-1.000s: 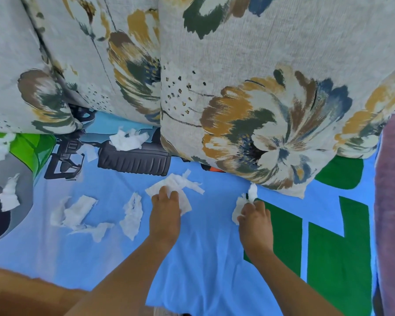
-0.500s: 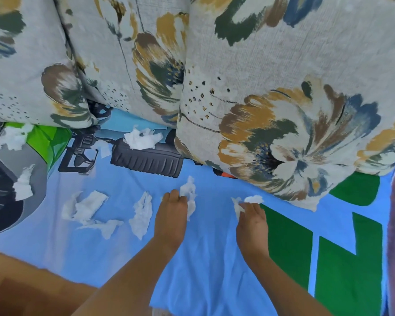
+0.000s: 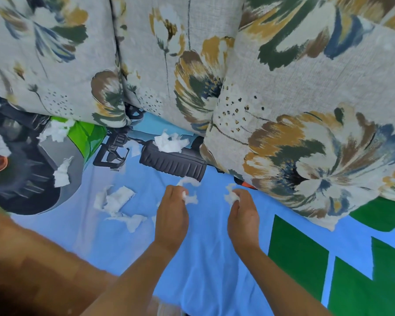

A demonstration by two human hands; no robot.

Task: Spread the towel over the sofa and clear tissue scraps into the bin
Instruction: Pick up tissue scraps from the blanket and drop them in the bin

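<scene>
Blue printed towel over sofa, floral cushions behind; left hand and right hand each pinching tissue scraps; loose scraps left.

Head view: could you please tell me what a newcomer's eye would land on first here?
Probably the large floral cushions filling the top. Next, white tissue scraps littering the blue printed towel, mostly at left. At centre, the left hand and right hand each pinch a scrap.

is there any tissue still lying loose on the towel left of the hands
Yes, loose tissue scraps lie on the blue towel beside the left hand, and more sit farther left.
</scene>
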